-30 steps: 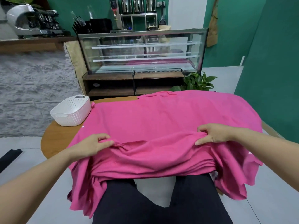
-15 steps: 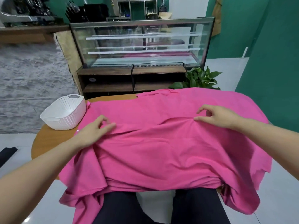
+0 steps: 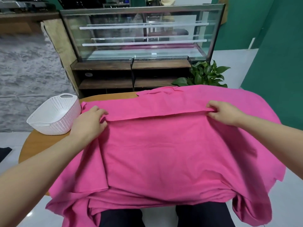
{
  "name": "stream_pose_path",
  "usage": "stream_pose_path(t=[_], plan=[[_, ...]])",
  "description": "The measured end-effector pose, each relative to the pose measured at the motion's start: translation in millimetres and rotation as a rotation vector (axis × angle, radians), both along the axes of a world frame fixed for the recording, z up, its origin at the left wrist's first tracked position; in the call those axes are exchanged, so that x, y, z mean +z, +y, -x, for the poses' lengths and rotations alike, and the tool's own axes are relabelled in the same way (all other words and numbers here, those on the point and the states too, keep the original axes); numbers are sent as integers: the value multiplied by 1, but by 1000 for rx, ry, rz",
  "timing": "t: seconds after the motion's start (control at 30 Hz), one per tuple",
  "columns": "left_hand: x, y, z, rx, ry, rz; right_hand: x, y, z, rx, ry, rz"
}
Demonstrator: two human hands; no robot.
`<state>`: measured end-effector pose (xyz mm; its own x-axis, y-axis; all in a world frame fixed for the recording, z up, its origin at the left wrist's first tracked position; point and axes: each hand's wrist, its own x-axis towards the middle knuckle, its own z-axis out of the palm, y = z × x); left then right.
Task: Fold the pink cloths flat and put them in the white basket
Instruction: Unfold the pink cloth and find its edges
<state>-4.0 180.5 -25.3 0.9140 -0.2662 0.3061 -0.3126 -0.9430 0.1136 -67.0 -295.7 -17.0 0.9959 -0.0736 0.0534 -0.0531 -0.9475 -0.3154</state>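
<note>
A stack of pink cloths (image 3: 164,153) covers most of the round wooden table (image 3: 32,145) and hangs over its near edge onto my lap. The top cloth is doubled away from me, its turned edge running straight across between my hands. My left hand (image 3: 88,123) pinches that edge at its left end. At the right end my right hand (image 3: 224,113) pinches the same edge. The white basket (image 3: 54,115) stands empty on the table's far left, just left of my left hand.
Behind the table stands a glass display case on a dark wooden shelf unit (image 3: 131,74). A green potted plant (image 3: 205,76) sits at the table's far right. A green wall (image 3: 278,63) runs along the right side.
Both hands carried the top cloth's near edge away from me, from the table's front to its far half, and the cloth now lies doubled over.
</note>
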Motion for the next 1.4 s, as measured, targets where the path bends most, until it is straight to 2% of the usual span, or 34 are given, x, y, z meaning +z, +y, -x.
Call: stream_pose_path(t=[0.07, 0.13, 0.3, 0.33, 0.4, 0.5, 0.6, 0.77, 0.9, 1.27, 1.4], plan=[[1, -7, -8, -51, -43, -97, -4, 4, -8, 20, -12, -21], [1, -17, -16, -59, -51, -91, -7, 10, -14, 34, -36, -17], [-10, -38, -42, 41, 236, 278, -3, 24, -27, -33, -75, 231], [-11, -40, -46, 46, 255, 288, -3, 24, -30, -28, -91, 264], [-10, -40, -50, 4, 237, 171, -6, 22, -37, -2, -139, 270], [-12, -33, -56, -131, 241, -29, -15, 17, -53, 43, -154, 121], [-21, -26, -72, -133, 186, 25, -19, 20, -63, 65, -126, 90], [-32, -29, -93, -18, 92, 151, -20, 34, -74, 19, -184, 290], [-35, -37, -120, 96, 138, 267, -18, 42, -92, 25, -256, 389], [-43, -62, -203, 205, 130, 164, -17, 34, -184, -6, -301, 483], [-72, -60, -223, 158, 234, 193, -45, 31, -204, 13, -165, 429]])
